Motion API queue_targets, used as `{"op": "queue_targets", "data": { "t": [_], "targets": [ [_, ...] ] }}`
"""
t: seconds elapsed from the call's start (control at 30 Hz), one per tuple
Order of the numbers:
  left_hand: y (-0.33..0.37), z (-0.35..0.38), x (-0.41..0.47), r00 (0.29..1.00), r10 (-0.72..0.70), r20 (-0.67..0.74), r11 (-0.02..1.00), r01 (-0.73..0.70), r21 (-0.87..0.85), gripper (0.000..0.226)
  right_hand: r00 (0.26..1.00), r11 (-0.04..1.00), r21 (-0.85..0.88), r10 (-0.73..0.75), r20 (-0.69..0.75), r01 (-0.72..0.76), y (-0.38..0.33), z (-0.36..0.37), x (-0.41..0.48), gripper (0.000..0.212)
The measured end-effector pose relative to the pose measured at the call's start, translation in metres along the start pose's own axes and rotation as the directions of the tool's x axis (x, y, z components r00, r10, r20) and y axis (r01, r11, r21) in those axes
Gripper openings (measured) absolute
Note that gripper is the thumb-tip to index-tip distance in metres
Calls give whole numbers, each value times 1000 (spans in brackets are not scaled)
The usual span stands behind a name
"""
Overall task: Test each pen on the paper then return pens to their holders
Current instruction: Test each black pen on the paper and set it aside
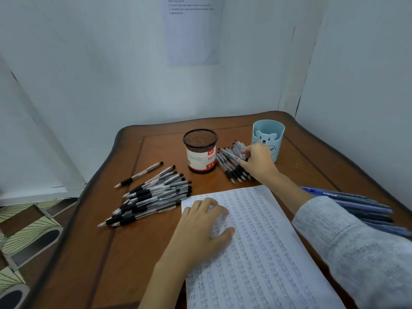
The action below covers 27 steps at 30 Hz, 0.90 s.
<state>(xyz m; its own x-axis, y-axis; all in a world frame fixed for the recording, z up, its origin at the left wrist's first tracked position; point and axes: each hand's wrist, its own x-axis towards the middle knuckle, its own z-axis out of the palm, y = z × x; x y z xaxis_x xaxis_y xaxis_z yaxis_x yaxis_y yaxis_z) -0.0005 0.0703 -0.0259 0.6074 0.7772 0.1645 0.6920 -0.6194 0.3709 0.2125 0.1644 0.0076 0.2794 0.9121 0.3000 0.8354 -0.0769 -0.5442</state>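
Dim, even light; wide-angle bending at edges.

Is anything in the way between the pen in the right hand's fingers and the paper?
Nothing visible. The right hand pinches a pen from the pile beside the blue cup, and only bare table lies between it and the paper. The left hand rests on the paper's left side.

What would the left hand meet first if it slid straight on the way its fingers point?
Probably the small pile of pens just beyond the paper, where the right hand pinches a pen; depth is uncertain.
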Motion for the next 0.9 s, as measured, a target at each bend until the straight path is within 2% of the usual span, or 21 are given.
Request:
{"op": "queue_targets", "data": {
  "t": [0.13, 0.33, 0.5, 0.6, 0.7, 0.9],
  "targets": [
    [-1, 0, 0, 1000, -3, 8, 1000, 3, 6, 41, 999, 1000, -8, -8, -32, 8, 6, 4, -4, 38],
    [0, 0, -1, 1000, 1, -7, 1000, -1, 22, 39, 998, 999, 7, -45, -34, 45, 3, -8, -24, 30],
    [-2, -3, -5, 998, -25, -49, 998, 28, 52, 34, 994, 994, -47, -104, -30, 103, -1, -10, -51, 28],
    [-5, -8, -13, 997, -52, -60, 997, 55, 51, 32, 991, 991, 10, -137, 9, 137, -7, -8, -66, 26],
    [-10, -14, -28, 998, -56, -40, 997, 58, 53, 32, 980, 982, 110, -167, 109, 155, -17, 0, -77, 23],
    [-33, -26, -60, 995, -102, -21, 995, 102, 19, 42, 946, 939, 291, -247, 210, 181, -46, 19, -81, 17]
  ]
}}
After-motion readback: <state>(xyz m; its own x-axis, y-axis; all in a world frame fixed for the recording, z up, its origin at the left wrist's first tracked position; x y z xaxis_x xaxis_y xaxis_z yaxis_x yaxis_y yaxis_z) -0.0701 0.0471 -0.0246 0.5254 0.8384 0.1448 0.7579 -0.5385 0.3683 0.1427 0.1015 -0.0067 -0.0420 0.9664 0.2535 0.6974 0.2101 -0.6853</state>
